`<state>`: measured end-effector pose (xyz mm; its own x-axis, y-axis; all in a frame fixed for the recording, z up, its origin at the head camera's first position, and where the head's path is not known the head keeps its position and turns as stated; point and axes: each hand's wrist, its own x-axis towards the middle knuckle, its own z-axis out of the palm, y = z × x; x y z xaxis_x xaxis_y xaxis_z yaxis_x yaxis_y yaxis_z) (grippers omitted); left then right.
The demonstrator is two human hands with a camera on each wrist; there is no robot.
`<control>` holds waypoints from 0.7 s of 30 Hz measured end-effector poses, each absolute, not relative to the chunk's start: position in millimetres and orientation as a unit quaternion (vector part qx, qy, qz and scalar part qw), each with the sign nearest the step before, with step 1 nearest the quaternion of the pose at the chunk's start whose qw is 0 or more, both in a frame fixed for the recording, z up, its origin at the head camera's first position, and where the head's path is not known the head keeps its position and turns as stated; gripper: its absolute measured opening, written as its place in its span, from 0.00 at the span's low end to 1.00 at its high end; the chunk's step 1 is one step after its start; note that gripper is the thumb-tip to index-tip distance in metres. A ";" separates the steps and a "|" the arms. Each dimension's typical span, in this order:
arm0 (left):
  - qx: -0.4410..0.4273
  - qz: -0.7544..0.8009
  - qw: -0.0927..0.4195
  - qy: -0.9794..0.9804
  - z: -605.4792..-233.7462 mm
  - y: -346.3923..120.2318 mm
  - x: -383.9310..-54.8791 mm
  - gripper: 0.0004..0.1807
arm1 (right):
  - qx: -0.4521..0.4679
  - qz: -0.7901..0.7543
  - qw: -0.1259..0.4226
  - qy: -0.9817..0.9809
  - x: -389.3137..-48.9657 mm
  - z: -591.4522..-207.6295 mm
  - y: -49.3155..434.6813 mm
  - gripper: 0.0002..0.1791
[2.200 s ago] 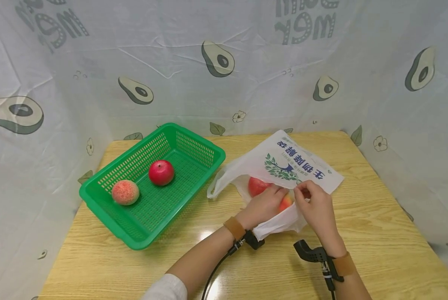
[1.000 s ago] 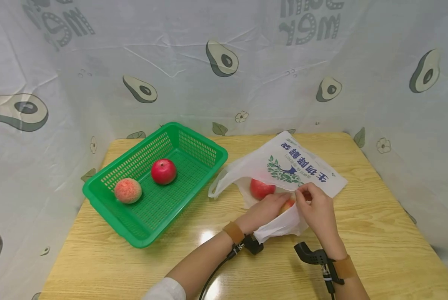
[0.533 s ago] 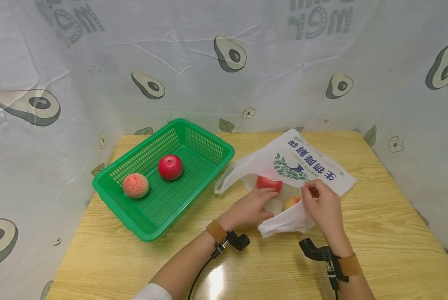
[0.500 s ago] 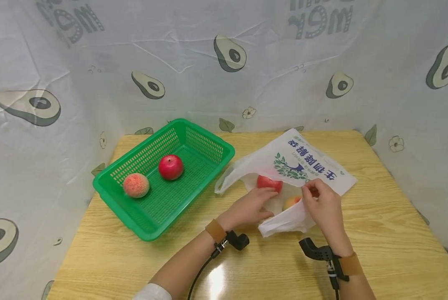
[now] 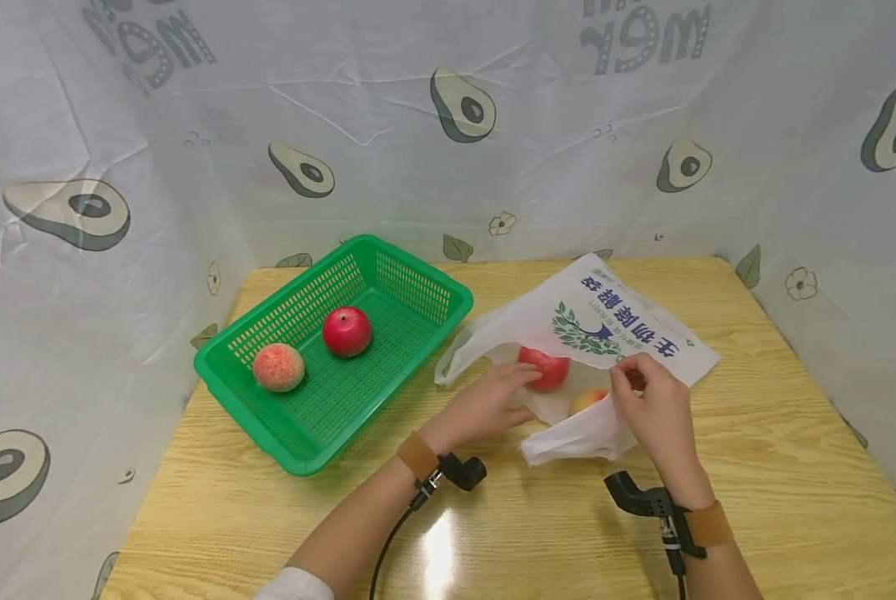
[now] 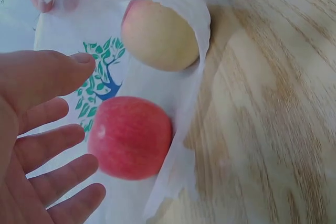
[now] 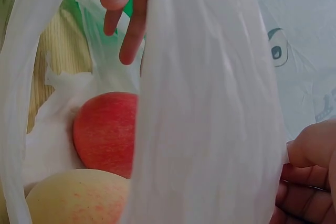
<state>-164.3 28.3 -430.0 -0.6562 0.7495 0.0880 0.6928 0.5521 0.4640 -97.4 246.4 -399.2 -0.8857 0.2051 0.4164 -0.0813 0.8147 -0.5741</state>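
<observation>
A white plastic bag [image 5: 643,329] with a green tree print lies on its side on the table, its mouth facing the left hand. Just inside sit a red apple [image 6: 130,137] and a pale yellow fruit with a red blush [image 6: 160,35], apart from each other. My left hand [image 5: 485,404] is at the mouth with fingers spread and nothing in the palm; its fingertips are close to the red apple, and whether they touch it I cannot tell. My right hand [image 5: 653,408] pinches the bag's upper edge between thumb and fingers, holding the mouth up.
To the left stands a green plastic basket [image 5: 342,400], containing a round red fruit [image 5: 347,332] and a fuzzy peach [image 5: 278,367]. A bag handle [image 5: 451,367] lies near the basket's side. A printed curtain [image 5: 387,183] encloses the wooden table [image 5: 538,533] at the back and sides.
My left hand has let go of the pale yellow fruit in the bag and drawn back to the left. My right hand keeps its pinch on the bag. The head view has shifted slightly.
</observation>
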 end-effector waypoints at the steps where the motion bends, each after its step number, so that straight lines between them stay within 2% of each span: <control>1: 0.409 0.235 0.060 0.880 -429.4 26.6 -164.5 0.32 | -0.032 0.303 0.238 -0.922 -97.6 -398.8 246.4 0.04; 9: 0.405 0.246 0.039 0.880 -426.7 16.4 -170.0 0.31 | -0.031 0.304 0.239 -0.922 -97.2 -400.8 249.5 0.04; 21: 0.381 0.265 0.036 0.885 -416.0 3.5 -176.5 0.30 | -0.033 0.305 0.233 -0.923 -95.7 -400.9 250.0 0.05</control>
<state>-176.5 3.5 -416.0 -0.7070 0.6936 0.1380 0.6556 0.5696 0.4958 -95.7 250.0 -400.9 -0.8897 0.2021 0.4094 -0.0817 0.8118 -0.5782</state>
